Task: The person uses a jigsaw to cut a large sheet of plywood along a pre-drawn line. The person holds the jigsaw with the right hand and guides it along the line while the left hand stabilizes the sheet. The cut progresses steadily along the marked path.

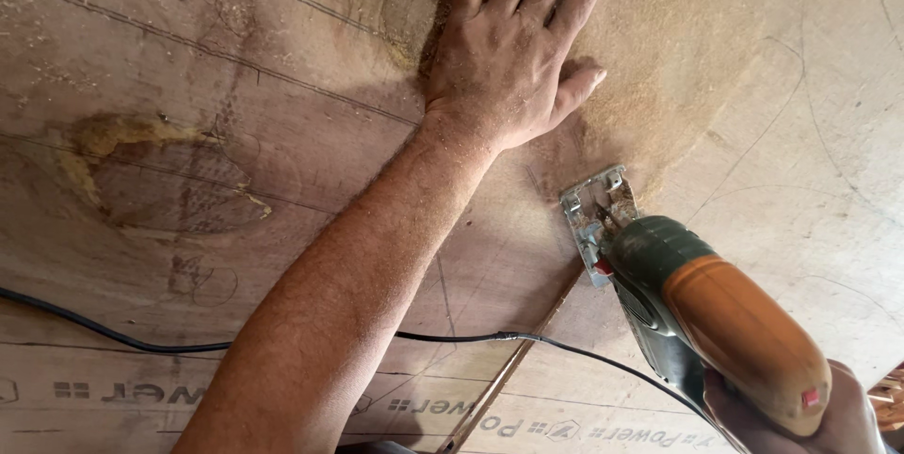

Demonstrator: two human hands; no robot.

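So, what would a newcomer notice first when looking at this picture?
First, the left hand, pressed flat with fingers spread on a big brown wooden board, top centre. Next, the orange and green jigsaw at lower right, gripped by the right hand, with a cut line behind it. Pale sawdust lies beside the left hand, and a black cable crosses the board below.

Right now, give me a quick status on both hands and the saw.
Left hand flat on plywood sheet. Right hand grips jigsaw, blade in the cut. Black cord trails across sheet behind.
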